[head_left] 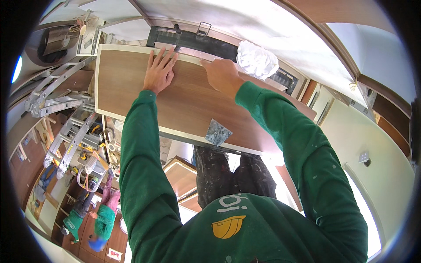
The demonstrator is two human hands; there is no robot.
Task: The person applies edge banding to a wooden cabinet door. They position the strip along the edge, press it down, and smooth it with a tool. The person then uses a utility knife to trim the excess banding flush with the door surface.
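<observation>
A wood-grain panel (188, 98) with pale tape-like strips along its edges lies in front of me. My left hand (158, 72) rests flat on it, fingers spread, with the tips at the far pale strip (127, 48). Closer to the panel's right half, my right hand (222, 76) is closed, its index finger reaching to the same strip. Whatever its curled fingers may hold is hidden. A mottled grey, diamond-shaped flat piece (218, 132) lies at the near edge.
Beyond the panel sit a long black recessed unit (210, 46) and a crumpled white bundle (256, 60). Aluminium ladders (70, 103) stand at the left. Two people in green tops (104, 221) are lower left. A pale wall (372, 153) rises at the right.
</observation>
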